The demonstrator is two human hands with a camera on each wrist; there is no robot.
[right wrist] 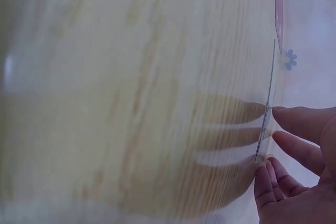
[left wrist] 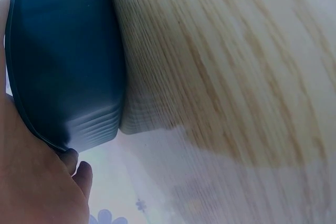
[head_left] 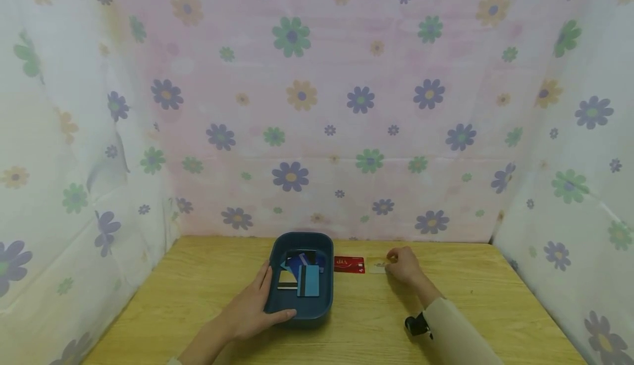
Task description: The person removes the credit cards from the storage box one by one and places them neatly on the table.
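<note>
A dark blue tray (head_left: 300, 237) stands on the wooden table and holds several cards (head_left: 307, 280), mostly blue. My left hand (head_left: 257, 300) grips its near left corner, fingers along the left wall and thumb on the front rim; the left wrist view shows the tray wall (left wrist: 63, 61) against my palm (left wrist: 37, 182). Right of the tray lies a red card (head_left: 349, 264), then a pale card (head_left: 377, 267). My right hand (head_left: 396, 263) pinches the pale card's right edge. In the right wrist view the card (right wrist: 269, 103) shows edge-on between my fingertips (right wrist: 286, 116) and thumb.
Floral cloth walls close in the table on the back, left and right. Bare wood (head_left: 485, 293) stretches right of my right hand and left of the tray (head_left: 198, 277). A black wrist strap (head_left: 417, 325) sits on my right sleeve.
</note>
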